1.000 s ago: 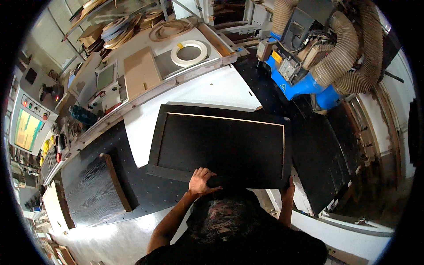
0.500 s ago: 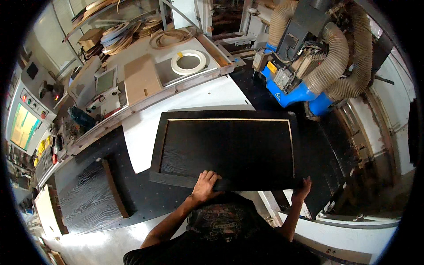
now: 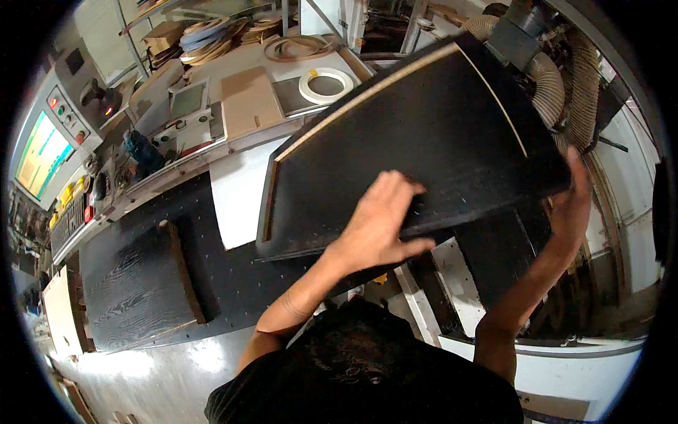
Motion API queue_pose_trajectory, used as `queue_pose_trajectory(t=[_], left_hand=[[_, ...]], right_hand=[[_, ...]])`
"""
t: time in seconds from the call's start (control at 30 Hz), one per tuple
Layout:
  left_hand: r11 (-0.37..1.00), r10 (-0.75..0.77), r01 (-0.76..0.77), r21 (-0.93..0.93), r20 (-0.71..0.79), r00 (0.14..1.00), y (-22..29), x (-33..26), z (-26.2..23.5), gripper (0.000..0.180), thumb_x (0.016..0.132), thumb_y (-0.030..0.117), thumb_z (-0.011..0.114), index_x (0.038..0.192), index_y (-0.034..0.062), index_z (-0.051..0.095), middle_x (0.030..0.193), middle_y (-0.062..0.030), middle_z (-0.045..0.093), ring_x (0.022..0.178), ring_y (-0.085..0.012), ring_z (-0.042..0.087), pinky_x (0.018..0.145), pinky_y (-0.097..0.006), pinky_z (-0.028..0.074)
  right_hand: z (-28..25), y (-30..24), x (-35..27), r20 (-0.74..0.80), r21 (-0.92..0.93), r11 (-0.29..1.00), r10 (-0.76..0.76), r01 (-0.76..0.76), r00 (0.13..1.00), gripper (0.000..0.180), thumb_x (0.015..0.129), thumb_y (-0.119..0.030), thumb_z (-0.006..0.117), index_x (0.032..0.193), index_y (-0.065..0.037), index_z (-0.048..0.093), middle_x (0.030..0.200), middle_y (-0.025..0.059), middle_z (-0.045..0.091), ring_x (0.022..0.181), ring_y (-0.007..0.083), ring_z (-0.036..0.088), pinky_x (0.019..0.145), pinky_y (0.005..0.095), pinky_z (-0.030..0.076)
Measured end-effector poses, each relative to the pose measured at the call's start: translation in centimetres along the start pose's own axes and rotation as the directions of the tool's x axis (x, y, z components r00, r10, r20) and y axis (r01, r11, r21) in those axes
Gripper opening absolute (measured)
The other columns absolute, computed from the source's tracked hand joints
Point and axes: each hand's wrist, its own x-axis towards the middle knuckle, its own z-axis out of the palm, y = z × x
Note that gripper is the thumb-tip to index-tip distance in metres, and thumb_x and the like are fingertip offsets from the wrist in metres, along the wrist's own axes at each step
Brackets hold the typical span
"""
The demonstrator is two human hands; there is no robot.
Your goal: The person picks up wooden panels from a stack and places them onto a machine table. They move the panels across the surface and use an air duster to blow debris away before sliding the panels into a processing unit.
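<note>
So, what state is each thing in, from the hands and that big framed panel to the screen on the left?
Framed black panel: appears lifted and tilted
Left hand: thumb and fingers spread, over the framed panel's near edge
Right hand: at the framed panel's right end, grip unclear
Screen: lit
Small red light: on
White roll: lying flat
Wood-grained panel: lying flat, apart from both hands

Workshop: ribbed hoses (image 3: 583, 95), control screen (image 3: 44, 157)

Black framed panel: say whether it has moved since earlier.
Yes: the black framed panel has swung up in view, its far right corner now higher than the white ring.
</note>
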Motion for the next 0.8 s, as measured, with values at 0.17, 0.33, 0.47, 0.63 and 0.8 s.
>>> queue_pose_trajectory(t=[0.17,0.33,0.47,0.63,0.8], left_hand=[[0.996,-0.080,0.089,0.018,-0.297,0.952,-0.1,-1.8,-7.2,0.059,0.068,0.002,0.088,0.120,0.0043,0.061,0.114,-0.0106,0.061,0.106,-0.0247,0.064,0.095,-0.037,0.053],[0.975,-0.221,0.185,-0.121,-0.534,0.816,-0.8,-1.0,-12.2,0.052,0.073,0.004,0.089,0.118,0.0013,0.062,0.112,-0.0061,0.069,0.099,-0.0152,0.067,0.091,-0.034,0.055],[0.978,-0.203,0.119,-0.173,-0.633,0.747,-0.5,3.8,-14.1,0.039,0.082,0.003,0.089,0.114,-0.0010,0.069,0.109,-0.0081,0.076,0.092,-0.0161,0.071,0.089,-0.033,0.057],[0.984,-0.180,0.129,-0.127,-0.746,0.641,-2.4,4.0,-16.7,0.037,0.084,0.004,0.089,0.113,-0.0034,0.070,0.109,-0.0097,0.076,0.097,-0.0151,0.070,0.092,-0.031,0.055],[0.988,-0.153,0.112,-0.108,-0.816,0.557,-3.1,8.7,-14.1,0.038,0.081,0.010,0.093,0.109,-0.0015,0.070,0.105,-0.0069,0.076,0.097,-0.0144,0.069,0.091,-0.029,0.053]], right_hand=[[4.9,-11.6,7.8,0.336,0.940,0.067,-0.342,-0.334,0.878,0.048,0.111,-0.035,0.052,0.151,-0.008,0.058,0.147,0.0184,0.061,0.135,0.0285,0.061,0.109,0.0428,0.052],[20.1,-15.4,3.5,0.231,0.779,0.591,0.040,-0.209,0.972,0.038,0.105,-0.031,0.066,0.130,-0.003,0.071,0.121,0.0117,0.075,0.101,0.0201,0.070,0.089,0.0340,0.055],[41.8,-8.4,-10.0,0.525,0.628,0.620,0.108,-0.470,0.844,0.049,0.101,-0.035,0.077,0.136,-0.002,0.067,0.136,0.0147,0.069,0.128,0.0278,0.063,0.112,0.0422,0.047],[51.9,-12.6,-25.5,0.988,0.155,0.309,-0.051,-0.938,0.147,0.055,0.108,-0.053,0.057,0.139,-0.008,0.057,0.124,0.0086,0.065,0.106,0.0198,0.065,0.089,0.0399,0.056],[55.5,-13.7,-29.5,0.869,-0.132,-0.336,-0.492,-0.932,0.054,0.065,0.109,-0.067,0.042,0.127,-0.008,0.065,0.097,0.0132,0.076,0.080,0.0293,0.075,0.076,0.0476,0.063]])
